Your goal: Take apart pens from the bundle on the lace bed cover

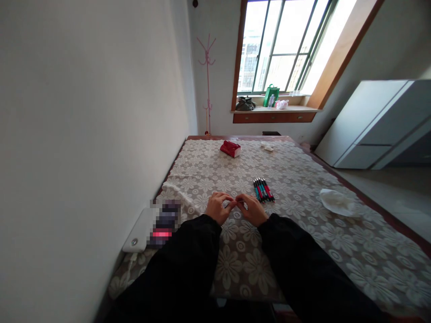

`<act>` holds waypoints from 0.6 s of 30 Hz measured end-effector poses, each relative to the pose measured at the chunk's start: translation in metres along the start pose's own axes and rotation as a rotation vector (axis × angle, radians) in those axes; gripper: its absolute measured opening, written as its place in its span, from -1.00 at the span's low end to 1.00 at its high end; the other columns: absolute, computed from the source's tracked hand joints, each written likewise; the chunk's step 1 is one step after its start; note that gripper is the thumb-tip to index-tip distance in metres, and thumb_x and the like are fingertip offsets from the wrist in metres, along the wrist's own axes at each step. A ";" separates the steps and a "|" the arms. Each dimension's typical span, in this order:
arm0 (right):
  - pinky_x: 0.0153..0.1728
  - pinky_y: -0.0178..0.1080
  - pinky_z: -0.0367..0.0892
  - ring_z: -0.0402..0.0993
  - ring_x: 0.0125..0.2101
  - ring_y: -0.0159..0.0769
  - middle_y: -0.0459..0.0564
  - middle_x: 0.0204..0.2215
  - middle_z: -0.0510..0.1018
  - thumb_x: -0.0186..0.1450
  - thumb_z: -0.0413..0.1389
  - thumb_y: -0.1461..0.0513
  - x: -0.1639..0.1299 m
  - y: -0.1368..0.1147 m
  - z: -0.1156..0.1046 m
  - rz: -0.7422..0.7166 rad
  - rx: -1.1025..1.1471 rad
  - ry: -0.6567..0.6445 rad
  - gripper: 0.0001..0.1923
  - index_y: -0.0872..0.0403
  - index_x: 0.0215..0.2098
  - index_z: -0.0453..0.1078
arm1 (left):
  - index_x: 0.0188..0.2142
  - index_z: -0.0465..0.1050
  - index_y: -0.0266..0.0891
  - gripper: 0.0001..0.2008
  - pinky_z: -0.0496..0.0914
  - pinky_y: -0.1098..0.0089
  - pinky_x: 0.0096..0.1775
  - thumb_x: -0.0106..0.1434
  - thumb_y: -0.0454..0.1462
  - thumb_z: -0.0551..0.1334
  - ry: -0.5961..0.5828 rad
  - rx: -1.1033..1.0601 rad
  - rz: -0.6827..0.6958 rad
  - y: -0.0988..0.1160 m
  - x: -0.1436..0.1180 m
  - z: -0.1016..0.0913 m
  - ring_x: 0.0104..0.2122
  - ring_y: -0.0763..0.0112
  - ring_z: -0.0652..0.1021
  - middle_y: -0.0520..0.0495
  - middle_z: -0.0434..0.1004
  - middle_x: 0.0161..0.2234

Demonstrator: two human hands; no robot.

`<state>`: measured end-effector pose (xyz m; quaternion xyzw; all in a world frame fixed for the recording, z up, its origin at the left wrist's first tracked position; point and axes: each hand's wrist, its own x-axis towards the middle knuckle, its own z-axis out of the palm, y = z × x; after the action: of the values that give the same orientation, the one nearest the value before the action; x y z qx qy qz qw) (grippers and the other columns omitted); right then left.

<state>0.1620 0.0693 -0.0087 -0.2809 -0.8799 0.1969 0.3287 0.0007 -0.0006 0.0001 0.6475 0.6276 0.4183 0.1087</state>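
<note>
Your left hand (219,207) and right hand (251,209) meet fingertip to fingertip low over the lace tablecloth (303,251), both curled. Something small and slim sits pinched between them; too small to name, possibly a pen or its cap. Both hands read as closed on it, thumbs and forefingers drawn together, wrists resting on the cloth, likely for steadiness in fine work.

Landmark: the bundle of pens (263,189).
- Pens lie side by side, dark barrels with red and teal sections, tips pointing away from you. Just beyond and slightly right of your right hand, near but not touching it. Grouped tight, probably so one can be picked without hunting.
- The pinched item is just nearer to you and left of the bundle, at the junction of your two hands.
- Crumpled white tissue (336,202): right of the pens, well apart.
- Red packet (230,148): far beyond the pens, slightly left, toward the window end of the table.
- Small white scrap (267,146): beyond the pens too, right of the red packet.
- White flat device (138,231) with a round button: far left of the pens, at the wall edge, beside a blurred patch.

Black sleeves (188,260) cover both forearms.
</note>
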 end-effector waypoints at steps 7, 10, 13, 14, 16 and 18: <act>-0.21 -0.19 0.31 0.49 -0.34 -0.24 -0.06 -0.42 0.55 0.25 0.06 0.23 0.003 0.009 0.002 0.133 0.146 0.142 -0.95 0.04 -0.34 0.34 | -0.22 0.50 -0.14 -0.78 0.28 0.25 -0.02 0.32 -0.24 0.07 0.043 0.111 -0.098 -0.001 0.001 -0.003 -0.08 0.26 0.44 -0.05 0.56 -0.18; -0.20 -0.18 0.28 0.47 -0.34 -0.24 -0.06 -0.42 0.54 0.24 0.05 0.24 0.004 0.014 0.000 0.132 0.065 0.163 -0.95 0.03 -0.36 0.34 | -0.17 0.47 -0.13 -0.79 0.26 0.22 -0.02 0.17 -0.28 0.22 0.009 0.207 -0.104 -0.004 -0.001 -0.002 -0.04 0.20 0.41 -0.07 0.53 -0.13; -0.17 -0.18 0.22 0.44 -0.31 -0.25 -0.06 -0.40 0.52 0.23 0.05 0.28 0.002 0.016 -0.002 0.102 -0.102 0.112 -0.95 0.03 -0.38 0.34 | -0.16 0.47 -0.10 -0.72 0.24 0.17 -0.04 0.09 -0.19 0.31 -0.044 0.280 -0.102 -0.007 -0.004 0.000 -0.04 0.13 0.39 -0.08 0.50 -0.12; -0.16 -0.18 0.19 0.43 -0.29 -0.25 -0.06 -0.39 0.52 0.23 0.05 0.29 0.001 0.017 -0.003 0.095 -0.155 0.091 -0.94 0.03 -0.38 0.35 | -0.18 0.48 -0.09 -0.73 0.24 0.16 -0.04 0.09 -0.16 0.31 -0.061 0.296 -0.103 -0.007 -0.004 0.001 -0.05 0.12 0.39 -0.08 0.50 -0.14; -0.14 -0.18 0.16 0.41 -0.27 -0.25 -0.05 -0.36 0.51 0.24 0.06 0.30 0.000 0.018 -0.003 0.086 -0.229 0.052 -0.94 0.03 -0.37 0.36 | -0.25 0.51 -0.08 -0.80 0.23 0.16 -0.05 0.12 -0.13 0.30 -0.090 0.311 -0.104 -0.008 -0.004 0.002 -0.07 0.14 0.39 -0.07 0.50 -0.17; -0.13 -0.19 0.15 0.40 -0.25 -0.25 -0.05 -0.34 0.50 0.24 0.07 0.30 -0.001 0.018 -0.003 0.078 -0.265 0.024 -0.94 0.02 -0.37 0.36 | -0.28 0.52 -0.07 -0.86 0.24 0.17 -0.06 0.16 -0.15 0.26 -0.107 0.308 -0.102 -0.008 -0.003 0.002 -0.08 0.16 0.40 -0.06 0.50 -0.19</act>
<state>0.1715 0.0830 -0.0168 -0.3583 -0.8826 0.0883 0.2914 -0.0035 -0.0014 -0.0080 0.6450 0.7098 0.2761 0.0627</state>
